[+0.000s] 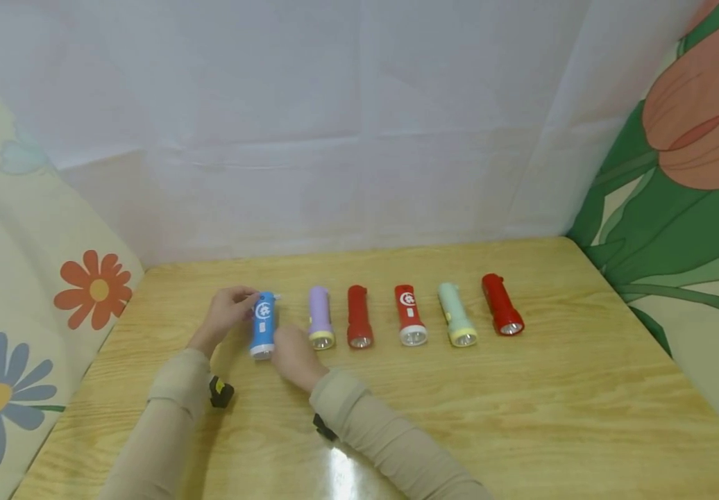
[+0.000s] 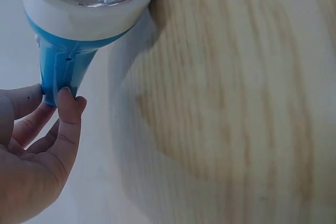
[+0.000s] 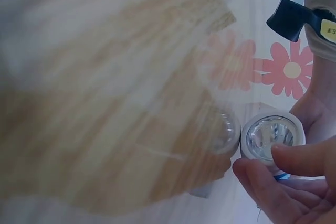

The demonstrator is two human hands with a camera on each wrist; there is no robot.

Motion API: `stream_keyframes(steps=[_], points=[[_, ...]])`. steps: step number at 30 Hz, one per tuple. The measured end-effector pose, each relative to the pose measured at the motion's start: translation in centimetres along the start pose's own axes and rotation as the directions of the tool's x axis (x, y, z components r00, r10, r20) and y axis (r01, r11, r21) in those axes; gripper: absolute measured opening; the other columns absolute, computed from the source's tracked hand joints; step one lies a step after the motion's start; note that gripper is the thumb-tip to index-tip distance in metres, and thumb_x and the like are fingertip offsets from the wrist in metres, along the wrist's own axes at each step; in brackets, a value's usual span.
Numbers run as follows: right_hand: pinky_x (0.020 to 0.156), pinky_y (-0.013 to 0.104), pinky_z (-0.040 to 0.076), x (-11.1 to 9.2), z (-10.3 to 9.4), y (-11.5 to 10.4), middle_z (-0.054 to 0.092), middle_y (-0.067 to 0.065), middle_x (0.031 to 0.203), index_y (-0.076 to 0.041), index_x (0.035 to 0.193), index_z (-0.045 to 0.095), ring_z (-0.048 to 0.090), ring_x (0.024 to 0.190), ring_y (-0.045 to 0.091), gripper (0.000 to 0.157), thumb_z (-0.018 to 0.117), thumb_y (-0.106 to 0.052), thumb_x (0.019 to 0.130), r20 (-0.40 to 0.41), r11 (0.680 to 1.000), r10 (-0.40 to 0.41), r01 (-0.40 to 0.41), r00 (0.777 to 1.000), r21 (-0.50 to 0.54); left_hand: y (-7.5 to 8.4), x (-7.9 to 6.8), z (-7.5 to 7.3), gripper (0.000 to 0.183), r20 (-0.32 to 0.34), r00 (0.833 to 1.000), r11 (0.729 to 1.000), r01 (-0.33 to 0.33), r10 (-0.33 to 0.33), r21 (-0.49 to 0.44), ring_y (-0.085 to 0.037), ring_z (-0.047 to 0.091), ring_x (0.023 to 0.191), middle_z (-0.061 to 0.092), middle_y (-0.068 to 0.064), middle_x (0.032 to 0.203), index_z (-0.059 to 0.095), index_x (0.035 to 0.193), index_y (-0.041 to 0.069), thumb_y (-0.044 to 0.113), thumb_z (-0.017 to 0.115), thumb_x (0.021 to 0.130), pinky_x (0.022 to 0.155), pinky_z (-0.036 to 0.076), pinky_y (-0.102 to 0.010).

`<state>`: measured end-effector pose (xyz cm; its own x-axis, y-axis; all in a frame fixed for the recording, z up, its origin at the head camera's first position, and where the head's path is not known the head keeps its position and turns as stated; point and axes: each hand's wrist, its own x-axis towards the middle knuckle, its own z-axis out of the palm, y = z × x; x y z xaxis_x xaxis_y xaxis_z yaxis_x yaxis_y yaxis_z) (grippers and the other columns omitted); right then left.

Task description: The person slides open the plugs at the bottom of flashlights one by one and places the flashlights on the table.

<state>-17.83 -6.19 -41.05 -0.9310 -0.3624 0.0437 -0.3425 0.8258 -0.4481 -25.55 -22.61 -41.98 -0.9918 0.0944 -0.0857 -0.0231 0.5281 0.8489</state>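
A blue flashlight (image 1: pixel 263 323) with a white head ring lies at the left end of a row, its lens toward me. My left hand (image 1: pixel 230 312) pinches its tail end between thumb and fingers; the left wrist view shows the same grip on the blue body (image 2: pixel 65 66). At the lens end, my right hand (image 1: pixel 295 355) holds the flashlight from the right side. In the right wrist view, the thumb of the right hand (image 3: pixel 294 182) overlaps the edge of the clear lens (image 3: pixel 262 135), and the other fingers curl below the rim. A small pale piece sticks out near the tail.
Rightward along the wooden table (image 1: pixel 522 417) lie a purple flashlight (image 1: pixel 319 309), a dark red one (image 1: pixel 358 312), a red-and-white one (image 1: pixel 408 311), a mint green one (image 1: pixel 455 309) and another red one (image 1: pixel 500 298). A white cloth (image 1: pixel 359 173) hangs behind; flowered cloths flank the sides.
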Motion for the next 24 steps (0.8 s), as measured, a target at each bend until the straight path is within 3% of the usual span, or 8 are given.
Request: stream_keyframes(steps=[7, 16, 24], points=[[0.059, 0.020, 0.044, 0.06, -0.03, 0.04, 0.058, 0.002, 0.069, -0.006, 0.077, 0.061, 0.052, 0.063, 0.013, 0.005, 0.066, -0.005, 0.076, -0.007, 0.999, -0.025, 0.025, 1.000, -0.037, -0.11, 0.38, 0.40, 0.035, 0.001, 1.000, 0.999, 0.018, -0.018, 0.038, -0.025, 0.062, 0.083, 0.057, -0.029, 0.109, 0.052, 0.116, -0.010, 0.017, 0.048, 0.095, 0.073, 0.052, -0.032], [0.058, 0.019, 0.044, 0.53, 0.12, 0.08, 0.058, 0.003, 0.071, -0.005, 0.079, 0.062, 0.052, 0.063, 0.012, 0.008, 0.067, -0.002, 0.074, 0.019, 1.000, 0.020, -0.020, 1.000, 0.001, -0.38, 0.93, 0.66, 0.034, 0.000, 0.999, 0.992, 0.052, -0.052, 0.115, -0.029, 0.058, 0.090, 0.057, -0.026, 0.110, 0.056, 0.114, -0.009, 0.018, 0.048, 0.094, 0.076, 0.050, -0.035], [0.061, 0.021, 0.046, 0.97, 0.43, 0.07, 0.058, 0.004, 0.072, -0.004, 0.080, 0.062, 0.053, 0.065, 0.012, 0.008, 0.067, -0.003, 0.074, 0.015, 0.998, 0.055, -0.055, 0.998, -0.032, 0.04, 0.68, 0.85, 0.034, 0.006, 0.994, 0.989, 0.106, -0.108, 0.101, -0.031, 0.055, 0.097, 0.054, -0.024, 0.115, 0.054, 0.116, -0.006, 0.018, 0.045, 0.095, 0.080, 0.048, -0.037]])
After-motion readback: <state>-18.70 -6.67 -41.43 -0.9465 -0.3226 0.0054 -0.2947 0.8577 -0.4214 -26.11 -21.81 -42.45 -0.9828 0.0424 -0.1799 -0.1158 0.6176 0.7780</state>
